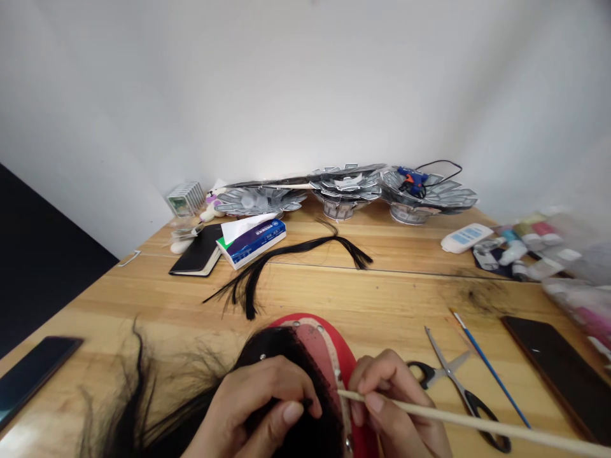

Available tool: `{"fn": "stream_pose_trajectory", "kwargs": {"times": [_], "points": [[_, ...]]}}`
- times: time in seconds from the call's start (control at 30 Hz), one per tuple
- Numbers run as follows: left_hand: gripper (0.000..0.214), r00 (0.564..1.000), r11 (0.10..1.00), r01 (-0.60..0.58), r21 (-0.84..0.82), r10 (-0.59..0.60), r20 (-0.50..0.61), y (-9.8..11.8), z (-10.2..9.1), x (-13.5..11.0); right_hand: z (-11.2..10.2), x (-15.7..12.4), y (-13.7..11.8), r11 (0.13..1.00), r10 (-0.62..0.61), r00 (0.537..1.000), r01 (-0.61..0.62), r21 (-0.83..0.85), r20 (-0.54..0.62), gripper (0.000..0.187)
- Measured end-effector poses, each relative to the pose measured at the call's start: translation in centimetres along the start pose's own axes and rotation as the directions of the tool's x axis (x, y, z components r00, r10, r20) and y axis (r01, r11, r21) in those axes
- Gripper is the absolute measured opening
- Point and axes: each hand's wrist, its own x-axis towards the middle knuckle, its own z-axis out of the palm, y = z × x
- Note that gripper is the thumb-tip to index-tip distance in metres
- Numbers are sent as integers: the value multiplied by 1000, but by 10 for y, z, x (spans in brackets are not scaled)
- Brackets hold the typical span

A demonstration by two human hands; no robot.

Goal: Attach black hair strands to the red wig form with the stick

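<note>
A red head form stands at the table's front, with pink mesh and a pale pinned band along its side. Long black hair covers its left part and trails off to the left. My left hand rests over this hair, thumb and fingers pinched around a small dark lock. In my right hand, beside the band, is a thin pale wooden stick. The stick's left end reaches the band; its other end runs out at lower right.
Scissors, a blue paintbrush and a phone lie at right; another phone at left. Behind are a loose hair bundle, tissue pack, black notebook and glue gun. Thread spools sit far right.
</note>
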Motion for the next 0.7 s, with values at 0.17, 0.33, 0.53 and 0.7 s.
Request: {"fn": "stream_pose_trajectory", "kwargs": {"times": [0.17, 0.33, 0.53, 0.7], "points": [[22, 999, 999, -27, 48, 25, 29, -5, 0, -1, -6, 6, -3, 990, 111, 993, -114, 87, 45, 19], [25, 997, 992, -80, 96, 78, 26, -1, 0, 0, 0, 10, -11, 982, 180, 984, -179, 55, -3, 26], [23, 997, 992, -69, 103, 65, 42, -2, -1, 1, 16, 9, -24, 974, 226, 967, -224, 31, -122, 35], [21, 996, 989, -66, 136, 57, 75, -4, 0, 0, 20, 9, -26, 969, 245, 958, -244, 26, -147, 39]]}}
